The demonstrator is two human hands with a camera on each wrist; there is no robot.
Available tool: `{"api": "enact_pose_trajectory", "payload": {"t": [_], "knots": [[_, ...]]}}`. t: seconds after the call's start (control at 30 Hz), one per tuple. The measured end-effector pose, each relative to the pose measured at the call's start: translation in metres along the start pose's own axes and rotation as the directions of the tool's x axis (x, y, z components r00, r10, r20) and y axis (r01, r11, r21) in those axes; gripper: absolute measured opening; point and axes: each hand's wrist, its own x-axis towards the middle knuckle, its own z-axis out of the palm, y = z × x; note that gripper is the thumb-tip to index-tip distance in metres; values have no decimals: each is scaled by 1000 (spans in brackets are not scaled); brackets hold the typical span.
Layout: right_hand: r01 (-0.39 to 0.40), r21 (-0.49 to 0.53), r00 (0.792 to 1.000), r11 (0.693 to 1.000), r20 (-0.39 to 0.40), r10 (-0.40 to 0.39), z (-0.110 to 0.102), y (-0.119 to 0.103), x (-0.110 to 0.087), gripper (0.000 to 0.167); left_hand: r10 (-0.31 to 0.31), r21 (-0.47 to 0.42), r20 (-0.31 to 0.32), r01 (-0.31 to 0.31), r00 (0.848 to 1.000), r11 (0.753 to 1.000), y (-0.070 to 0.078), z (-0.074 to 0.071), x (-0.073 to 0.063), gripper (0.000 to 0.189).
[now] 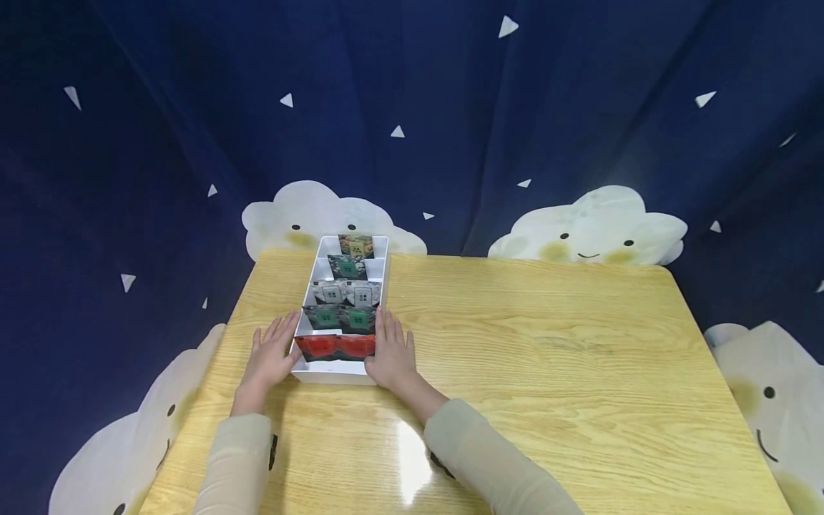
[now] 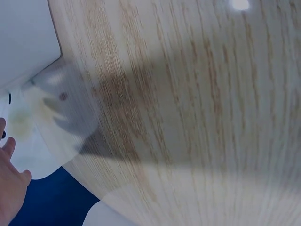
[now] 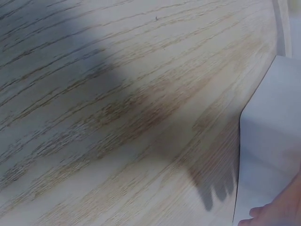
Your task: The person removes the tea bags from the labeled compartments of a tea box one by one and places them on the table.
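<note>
Navy curtain point(image 1: 444, 71) around pale wood-grain tabletop point(image 1: 547, 343), with four white cloud prints point(image 1: 595, 225) with faces and scattered white triangles point(image 1: 507, 27). On left part of tabletop: one white divided tray point(image 1: 335, 378), long sides running front to back, far end near back edge. Counting five rows, eight sachets total, all in tray. Front row: two red sachets point(image 1: 318, 347), side by side. Second row: two green-labelled sachets point(image 1: 325, 316), side by side. Middle row: two grey-white sachets point(image 1: 330, 292). Fourth row: one dark sachet with green label point(image 1: 348, 268). Back row: one gold-labelled sachet point(image 1: 358, 247).

Two hands, one per long side, both toward front end of tray. Left hand point(image 1: 267, 361) against left wall, fingers extended and spread, thumb out toward red sachets. Right hand point(image 1: 393, 357) against right wall, fingers straight, pointing toward far end. Grip: tray between the two hands, fingers uncurled on both. Can't tell whether right thumb hooks over rim. Two beige sleeves point(image 1: 237, 461). One bright glare patch point(image 1: 413, 461) on tabletop, nearer than tray. In right wrist view, finger shadows point(image 3: 214, 181) on wood beside tray wall.
</note>
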Motion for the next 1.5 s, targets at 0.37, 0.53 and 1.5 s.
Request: {"api": "enact_pose_trajectory", "payload": {"t": [0.37, 0.53, 1.5], "knots": [[4, -16, 1000, 1000, 30, -4, -2, 3, -9, 92, -17, 45, 22, 16, 1000, 999, 9, 2, -8, 72], [2, -3, 999, 1000, 39, -1, -3, 8, -13, 91, -20, 69, 33, 17, 999, 997, 16, 4, -10, 71], [19, 83, 1000, 996, 23, -21, -9, 39, -58, 88, 21, 126, 1, -21, 1000, 992, 54, 23, -35, 71]]}}
